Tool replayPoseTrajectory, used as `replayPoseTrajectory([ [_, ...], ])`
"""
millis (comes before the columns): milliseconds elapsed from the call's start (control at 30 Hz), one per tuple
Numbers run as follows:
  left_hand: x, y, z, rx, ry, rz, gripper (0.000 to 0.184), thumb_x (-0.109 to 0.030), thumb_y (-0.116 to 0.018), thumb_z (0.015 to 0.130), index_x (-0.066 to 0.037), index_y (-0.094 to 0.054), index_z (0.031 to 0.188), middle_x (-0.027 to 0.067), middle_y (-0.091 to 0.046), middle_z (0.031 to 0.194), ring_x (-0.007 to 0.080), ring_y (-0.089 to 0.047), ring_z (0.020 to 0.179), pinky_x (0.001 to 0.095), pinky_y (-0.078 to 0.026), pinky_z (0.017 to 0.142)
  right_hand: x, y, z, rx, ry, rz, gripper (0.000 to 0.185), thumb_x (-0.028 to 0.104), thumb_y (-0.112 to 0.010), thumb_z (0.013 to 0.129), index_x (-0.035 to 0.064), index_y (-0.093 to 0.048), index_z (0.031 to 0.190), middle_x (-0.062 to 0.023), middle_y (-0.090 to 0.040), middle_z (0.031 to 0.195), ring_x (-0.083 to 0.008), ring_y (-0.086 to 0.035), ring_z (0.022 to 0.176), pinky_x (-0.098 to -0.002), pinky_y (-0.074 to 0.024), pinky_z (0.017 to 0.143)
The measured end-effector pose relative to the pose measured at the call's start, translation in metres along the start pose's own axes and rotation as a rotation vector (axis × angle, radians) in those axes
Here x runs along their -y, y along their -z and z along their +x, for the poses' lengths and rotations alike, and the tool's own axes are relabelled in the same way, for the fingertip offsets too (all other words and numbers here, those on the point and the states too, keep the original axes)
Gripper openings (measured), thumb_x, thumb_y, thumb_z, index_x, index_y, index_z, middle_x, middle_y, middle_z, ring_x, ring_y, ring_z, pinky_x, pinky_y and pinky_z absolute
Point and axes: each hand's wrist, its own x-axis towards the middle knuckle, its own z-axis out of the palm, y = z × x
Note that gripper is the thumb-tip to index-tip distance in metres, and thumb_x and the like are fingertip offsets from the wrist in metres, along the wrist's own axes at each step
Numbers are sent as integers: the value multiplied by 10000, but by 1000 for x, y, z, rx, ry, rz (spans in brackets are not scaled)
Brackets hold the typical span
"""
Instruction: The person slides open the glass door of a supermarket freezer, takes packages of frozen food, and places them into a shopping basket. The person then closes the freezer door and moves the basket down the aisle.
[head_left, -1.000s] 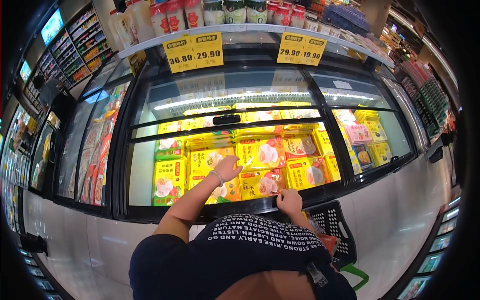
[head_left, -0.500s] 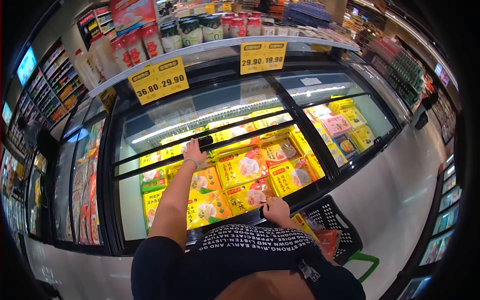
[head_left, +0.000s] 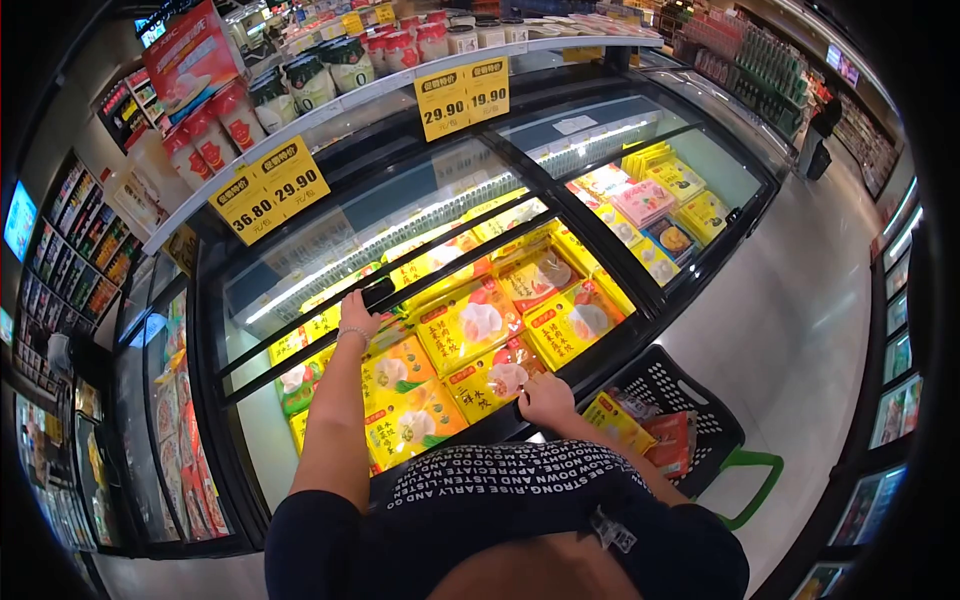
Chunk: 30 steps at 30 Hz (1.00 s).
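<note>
My left hand (head_left: 358,315) is at the black handle (head_left: 377,292) of the freezer's sliding glass lid, fingers curled against its left end. Under the lids, yellow packages with dumpling pictures (head_left: 468,323) lie in rows, and one green-edged package (head_left: 297,380) is at the left. My right hand (head_left: 546,402) is closed at the freezer's front edge, beside a yellow package (head_left: 492,380). A small dark thing shows at its fingertips; what it is cannot be made out. Below the right forearm is a dark basket (head_left: 712,416) holding a yellow package (head_left: 618,424) and a red package (head_left: 672,440).
Above the freezer runs a shelf (head_left: 375,95) with jars (head_left: 345,62) and yellow price signs (head_left: 463,98). Another freezer section (head_left: 178,430) stands at the left. A person in dark clothes (head_left: 820,135) is in the aisle at the far right. The basket has a green handle (head_left: 765,490).
My left hand has gone from the packages up to the lid handle. My right hand remains at the front edge. The view has turned rightward, showing more of the basket and the aisle.
</note>
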Motion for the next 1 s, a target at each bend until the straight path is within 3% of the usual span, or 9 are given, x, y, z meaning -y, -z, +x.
replayPoseTrajectory([
  [100, 2, 0, 1, 24, 15, 65, 715, -255, -638, 718, -73, -288, 1314, 111, -309, 1333, 254, -299, 1245, 394, -357, 972, -3, 0, -2, 31, -5, 13, 184, 237, -549, 698, 64, -611, 710, -100, -563, 708, -270, -556, 701, -383, -464, 611],
  [333, -2, -2, 2, 40, 87, 89, 735, -343, -621, 735, -87, -268, 1326, 103, -298, 1345, 251, -287, 1258, 469, -371, 933, -16, -1, 4, 233, 22, 227, 242, 289, -552, 746, 55, -614, 749, -118, -598, 742, -264, -575, 722, -373, -462, 632],
  [433, -13, 3, 14, 121, 197, 73, 743, -437, -570, 763, -95, -252, 1342, 96, -282, 1362, 257, -244, 1283, 533, -263, 987, -35, -4, 24, 547, -220, 701, 273, 324, -532, 777, 72, -626, 822, -121, -615, 799, -246, -599, 758, -367, -470, 667],
  [567, -40, 0, 26, 88, 173, 232, 730, -513, -471, 807, -110, -226, 1365, 98, -200, 1418, 274, -141, 1327, 553, -145, 1031, -61, -2, 68, 590, -178, 678, 270, 306, -528, 802, 60, -624, 861, -116, -615, 781, -213, -601, 719, -319, -470, 654],
  [667, -47, -5, 51, 86, 75, 376, 703, -533, -400, 835, -134, -205, 1379, 90, -144, 1447, 274, -71, 1344, 561, -95, 1037, -95, -46, 96, 696, -498, 1050, 258, 287, -534, 808, 50, -624, 857, -91, -607, 747, -180, -587, 675, -304, -463, 626],
  [700, -47, -5, 60, 97, 32, 393, 679, -538, -368, 846, -148, -212, 1381, 84, -146, 1449, 270, -72, 1344, 561, -76, 1039, -101, -44, 110, 622, -407, 994, 234, 265, -548, 801, 44, -618, 827, -56, -605, 739, -145, -579, 672, -277, -457, 600],
  [800, -56, 3, 79, 184, -51, 427, 668, -523, -381, 836, -152, -240, 1373, 83, -154, 1448, 264, -112, 1339, 497, -115, 1059, -136, -84, 139, 689, -652, 1167, 231, 269, -536, 833, 71, -589, 940, -39, -612, 829, -123, -588, 696, -261, -474, 613],
  [833, -54, 2, 83, 191, -74, 420, 679, -524, -388, 827, -154, -234, 1375, 81, -149, 1450, 252, -128, 1338, 463, -136, 1065, -146, -94, 151, 701, -812, 1194, 216, 272, -539, 825, 86, -578, 927, -31, -611, 847, -133, -586, 714, -248, -466, 617],
  [1000, -49, 1, 86, 225, -77, 401, 715, -533, -407, 815, -151, -203, 1385, 95, -116, 1455, 263, -118, 1339, 481, -142, 1056, -212, -163, 177, 501, -1104, 1336, 268, 253, -497, 836, 58, -528, 1017, -85, -603, 931, -186, -584, 761, -295, -472, 650],
])
